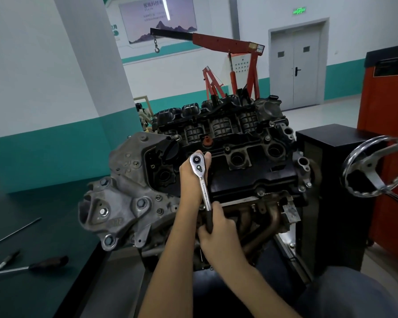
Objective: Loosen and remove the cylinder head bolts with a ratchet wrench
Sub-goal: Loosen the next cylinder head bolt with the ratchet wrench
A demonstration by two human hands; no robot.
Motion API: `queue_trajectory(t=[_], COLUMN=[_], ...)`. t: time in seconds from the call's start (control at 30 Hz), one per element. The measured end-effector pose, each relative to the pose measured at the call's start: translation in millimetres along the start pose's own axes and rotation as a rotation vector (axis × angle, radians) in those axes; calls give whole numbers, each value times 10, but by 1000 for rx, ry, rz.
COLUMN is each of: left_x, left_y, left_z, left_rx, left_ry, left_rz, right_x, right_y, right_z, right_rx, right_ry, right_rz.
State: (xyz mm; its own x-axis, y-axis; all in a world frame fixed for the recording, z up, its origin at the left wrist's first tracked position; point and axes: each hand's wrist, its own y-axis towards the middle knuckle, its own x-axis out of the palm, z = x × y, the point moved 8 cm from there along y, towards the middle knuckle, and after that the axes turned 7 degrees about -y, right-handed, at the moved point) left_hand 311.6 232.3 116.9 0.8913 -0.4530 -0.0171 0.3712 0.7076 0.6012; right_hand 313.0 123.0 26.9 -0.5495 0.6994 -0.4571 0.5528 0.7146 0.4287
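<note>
right hand (218, 232) gripping the ratchet wrench (203, 189) by its black handle. left hand (192, 177) wrapping under the wrench head, probably pinching it, over the engine's valve cover (251, 177). whatever's beneath is hidden.

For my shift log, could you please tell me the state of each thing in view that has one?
ratchet wrench: held in both hands, head down on the engine top.
left hand: wraps the wrench head.
right hand: grips the black handle.
double door: shut.
exit sign: lit.
hoist hook: hanging, carries nothing.
screwdriver: lying flat, untouched.
</note>
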Motion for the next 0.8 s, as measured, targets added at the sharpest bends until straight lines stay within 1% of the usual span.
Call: queue_trajectory(t=[0.07,0.1,0.2,0.27,0.33,0.4,0.47,0.5,0.6,0.67,0.73,0.8], left_x=[-8,-14,23,51,38,-27,-68,-58,-19,-13,-36,-56], left_y=[21,33,31,29,42,33,-3,-23,-45,-42,-28,-14], left_z=[-34,-60,-48,0,0,-38,-56,-59,-38,-31,-40,-34], left_rx=[-24,-44,-26,3,1,-7,-13,-12,-25,-52,-64,-60], left_ry=[-2,-8,-41,-27,-28,-87,-131,-141,-141,-118,-37,7], left_rz=[-6,-4,-78,-132,-143,-101,-71,-71,-12,36,39,16], right_x=[-28,-118,-618,-1011,-1243,-1249,-1171,-1100,-703,-362,-63,42], right_y=[34,79,319,586,830,926,825,704,260,86,14,12], right_z=[20,61,190,136,-36,-181,-163,-101,80,64,-27,-53], right_rx=[6,-11,-140,-239,-361,-458,-425,-374,-148,-46,-7,11], right_ry=[-5,-76,-366,-617,-870,-998,-951,-860,-412,-230,-110,-39], right_rz=[-40,-79,-198,-251,-263,-246,-194,-172,-133,-67,-26,-49])
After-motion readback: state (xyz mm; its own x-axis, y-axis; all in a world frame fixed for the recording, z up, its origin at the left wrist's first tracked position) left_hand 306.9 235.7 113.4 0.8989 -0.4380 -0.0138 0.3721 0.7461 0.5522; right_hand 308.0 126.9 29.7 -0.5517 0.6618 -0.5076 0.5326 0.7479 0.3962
